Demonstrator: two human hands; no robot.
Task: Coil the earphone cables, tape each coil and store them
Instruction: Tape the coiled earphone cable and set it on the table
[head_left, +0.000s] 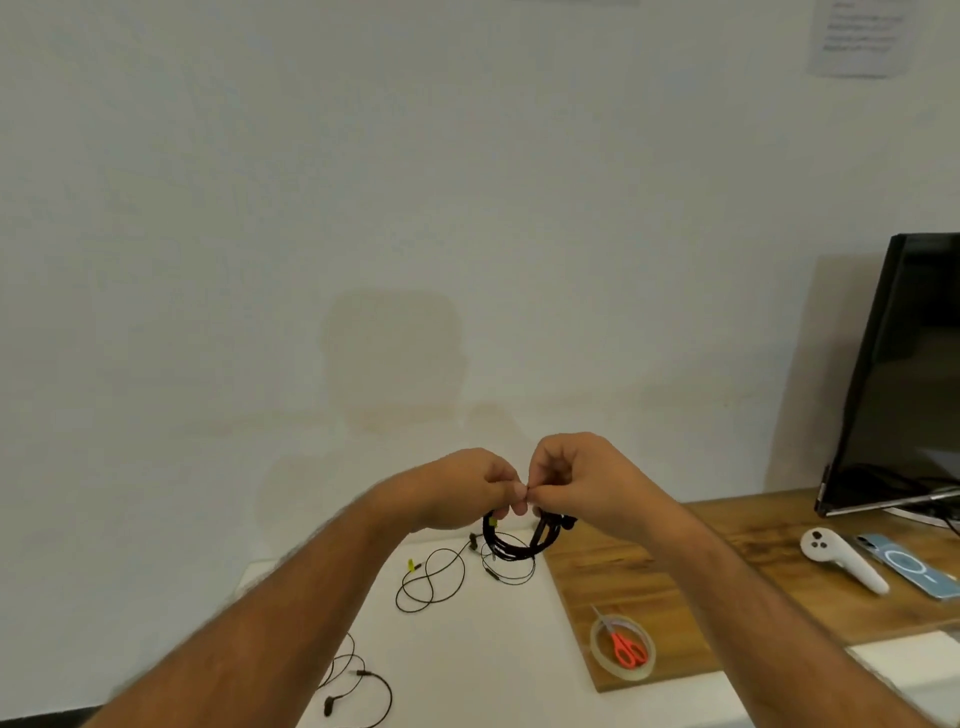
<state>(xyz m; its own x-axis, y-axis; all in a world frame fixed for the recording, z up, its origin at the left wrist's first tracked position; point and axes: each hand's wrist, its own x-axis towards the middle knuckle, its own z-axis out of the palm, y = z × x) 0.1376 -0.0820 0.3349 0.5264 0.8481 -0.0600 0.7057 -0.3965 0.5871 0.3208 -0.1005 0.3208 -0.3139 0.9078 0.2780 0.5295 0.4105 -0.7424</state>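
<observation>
A black coiled earphone cable hangs in the air between both hands above the white table. My left hand and my right hand pinch the top of the coil, fingertips touching. A loose black earphone cable with a yellow-green tip lies on the table below. Another loose earphone cable lies near my left forearm. A clear tape roll sits on the wooden board, with small red scissors resting across it.
A black monitor stands at the right on the wooden desk. A white handheld controller and a blue phone lie in front of it. A plain white wall is behind, with a paper sheet at the top right.
</observation>
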